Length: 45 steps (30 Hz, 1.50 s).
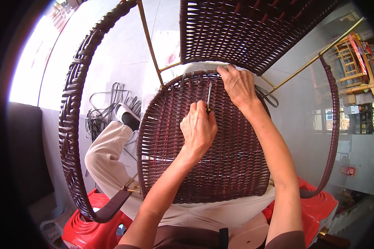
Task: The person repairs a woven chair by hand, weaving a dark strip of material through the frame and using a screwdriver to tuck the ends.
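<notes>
A chair of dark brown and reddish woven strips lies across my lap, its rounded seat (pixel 237 153) facing up. My left hand (pixel 198 128) is closed round the dark handle of a screwdriver (pixel 210 93). The thin metal shaft points away from me over the weave, its tip just short of the far rim. At that rim, right of the tip, my right hand (pixel 239 86) has its fingers curled and closed on the edge. Whether they also pinch a strip is hidden. Flat greyish strip (pixel 192 74) wraps part of the rim, and a loose loop (pixel 270 96) sticks out beyond my right wrist.
The woven backrest (pixel 237 33) rises beyond the seat. A wrapped armrest (pixel 77 83) curves at left, another (pixel 334 108) at right, joined by bare gold-coloured rods (pixel 148 41). Red stools (pixel 91 232) stand below. Loose strips (pixel 97 120) lie on the floor by my shoe (pixel 126 116).
</notes>
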Available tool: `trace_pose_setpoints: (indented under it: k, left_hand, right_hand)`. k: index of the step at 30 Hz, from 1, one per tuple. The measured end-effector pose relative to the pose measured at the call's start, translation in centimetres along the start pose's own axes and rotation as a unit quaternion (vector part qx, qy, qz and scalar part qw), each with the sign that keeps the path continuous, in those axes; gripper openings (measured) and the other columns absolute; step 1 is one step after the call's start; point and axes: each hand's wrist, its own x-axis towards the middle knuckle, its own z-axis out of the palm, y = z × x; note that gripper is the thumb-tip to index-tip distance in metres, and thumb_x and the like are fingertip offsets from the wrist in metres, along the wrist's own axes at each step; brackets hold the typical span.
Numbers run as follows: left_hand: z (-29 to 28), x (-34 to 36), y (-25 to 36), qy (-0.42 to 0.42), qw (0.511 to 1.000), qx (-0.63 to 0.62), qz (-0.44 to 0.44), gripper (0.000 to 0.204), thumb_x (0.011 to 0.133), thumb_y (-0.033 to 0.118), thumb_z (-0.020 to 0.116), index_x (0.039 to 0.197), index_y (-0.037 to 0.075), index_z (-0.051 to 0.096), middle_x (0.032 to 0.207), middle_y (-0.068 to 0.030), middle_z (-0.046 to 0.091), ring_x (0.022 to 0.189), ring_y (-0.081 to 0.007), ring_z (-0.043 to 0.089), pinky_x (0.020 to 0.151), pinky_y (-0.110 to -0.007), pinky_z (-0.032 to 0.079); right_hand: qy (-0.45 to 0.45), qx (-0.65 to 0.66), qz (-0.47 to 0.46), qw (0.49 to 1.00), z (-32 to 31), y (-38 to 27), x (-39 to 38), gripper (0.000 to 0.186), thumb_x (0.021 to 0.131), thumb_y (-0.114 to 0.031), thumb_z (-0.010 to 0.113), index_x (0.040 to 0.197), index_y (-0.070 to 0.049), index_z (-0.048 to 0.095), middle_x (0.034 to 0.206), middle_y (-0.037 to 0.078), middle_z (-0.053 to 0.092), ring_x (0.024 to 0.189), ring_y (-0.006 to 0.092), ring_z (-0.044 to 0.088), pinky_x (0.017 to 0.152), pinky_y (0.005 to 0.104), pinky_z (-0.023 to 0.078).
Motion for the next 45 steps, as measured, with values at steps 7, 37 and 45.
trace_pose_setpoints:
  k: [7, 37, 45]
  left_hand:
    - [0.5, 0.1, -0.4, 0.014, 0.999, -0.036, -0.004, 0.017, 0.075, 0.006, 0.059, 0.083, -0.001, 0.047, 0.071, -0.0178, 0.055, 0.064, -0.0351, 0.056, 0.057, -0.043, 0.044]
    - [1.4, 1.9, 0.1, 0.011, 0.998, -0.027, -0.054, 0.019, 0.078, 0.015, 0.06, 0.086, 0.0, 0.052, 0.076, -0.0172, 0.058, 0.071, -0.0347, 0.057, 0.063, -0.044, 0.044]
    - [2.1, 2.7, -0.5, 0.0, 0.998, -0.009, -0.064, 0.019, 0.081, 0.017, 0.056, 0.083, -0.002, 0.054, 0.063, -0.0187, 0.058, 0.061, -0.0336, 0.059, 0.061, -0.044, 0.045]
  right_hand:
    - [-0.016, -0.019, -0.024, 0.999, 0.1, -0.3, 0.2, 0.011, 0.082, -0.007, 0.056, 0.09, -0.001, 0.061, 0.078, 0.012, 0.064, 0.052, 0.0141, 0.063, 0.045, 0.0265, 0.052]
    - [0.006, 0.04, 0.059, 0.997, -0.3, -0.6, -0.3, 0.011, 0.08, -0.004, 0.056, 0.087, -0.004, 0.064, 0.083, 0.007, 0.065, 0.062, 0.0226, 0.065, 0.054, 0.0309, 0.054]
    - [0.031, 0.091, 0.074, 0.993, 0.0, -0.6, -0.5, 0.013, 0.079, 0.0, 0.056, 0.086, -0.004, 0.064, 0.082, 0.007, 0.065, 0.062, 0.0241, 0.065, 0.053, 0.0308, 0.053]
